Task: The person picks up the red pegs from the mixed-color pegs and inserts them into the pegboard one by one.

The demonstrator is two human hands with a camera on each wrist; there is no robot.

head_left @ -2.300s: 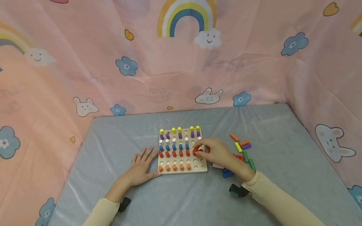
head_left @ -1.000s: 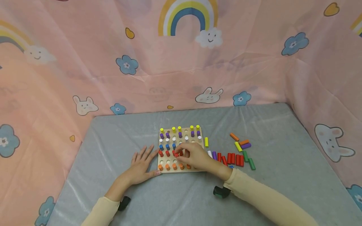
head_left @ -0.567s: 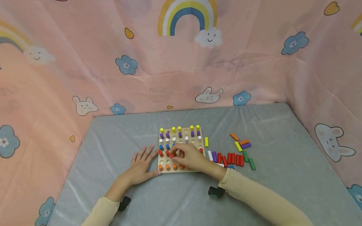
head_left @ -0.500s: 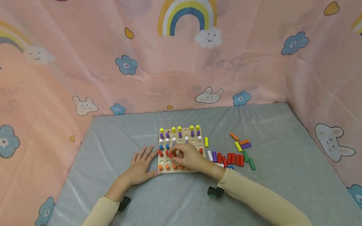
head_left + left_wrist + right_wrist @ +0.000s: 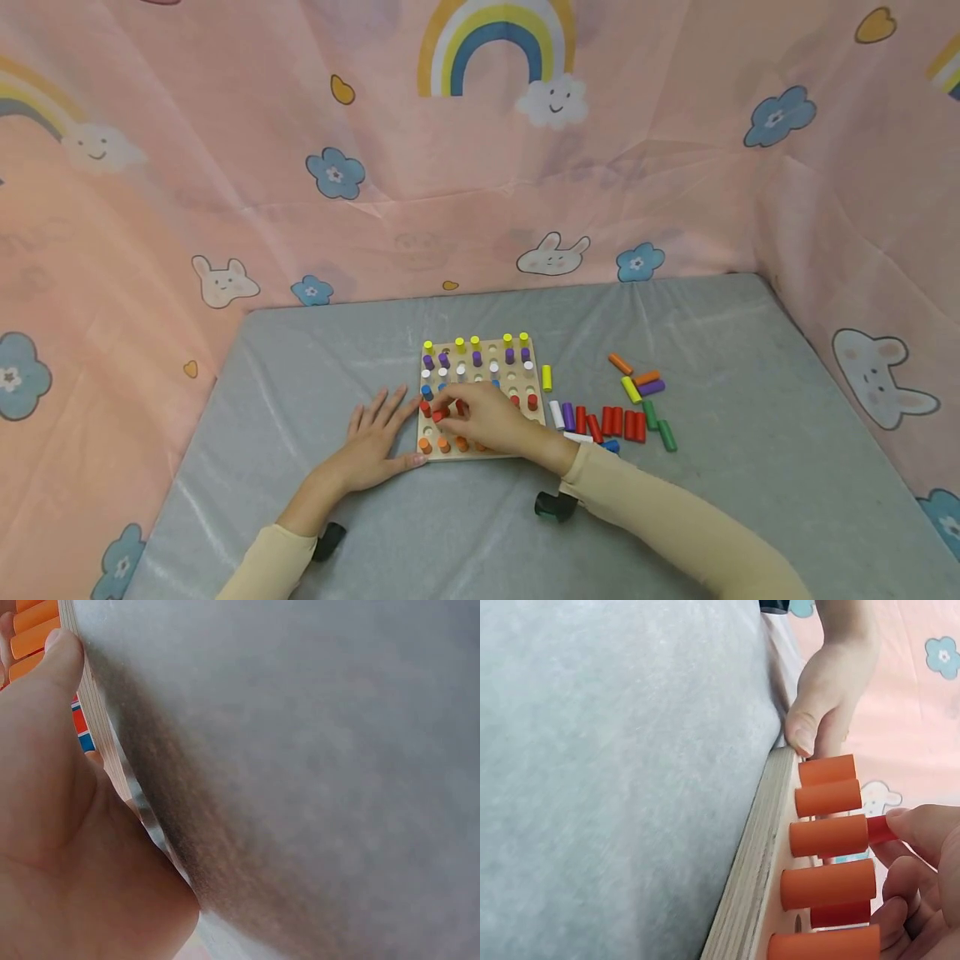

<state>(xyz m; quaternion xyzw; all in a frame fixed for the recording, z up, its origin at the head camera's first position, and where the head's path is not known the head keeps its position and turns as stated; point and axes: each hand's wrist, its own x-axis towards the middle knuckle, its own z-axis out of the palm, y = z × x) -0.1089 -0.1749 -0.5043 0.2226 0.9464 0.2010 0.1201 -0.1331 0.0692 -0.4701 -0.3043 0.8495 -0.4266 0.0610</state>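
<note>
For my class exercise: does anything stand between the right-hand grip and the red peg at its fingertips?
Nothing visible does: the right-hand grip pinches the red peg directly. In the right-wrist view, an orange peg hides the red peg's other end, but does not come between them.

A person's right hand [image 5: 491, 419] pinches a red peg [image 5: 438, 416] over the left side of a wooden board [image 5: 521, 384], where upright pegs stand in rows by colour. The left hand [image 5: 372, 454] rests on the grey table [image 5: 712, 350], fingers spread, at the board's left edge. Loose pegs [image 5: 612, 421] of several colours lie to the right; behind hangs a pink cloth [image 5: 637, 167] printed with rainbows and rabbits.
</note>
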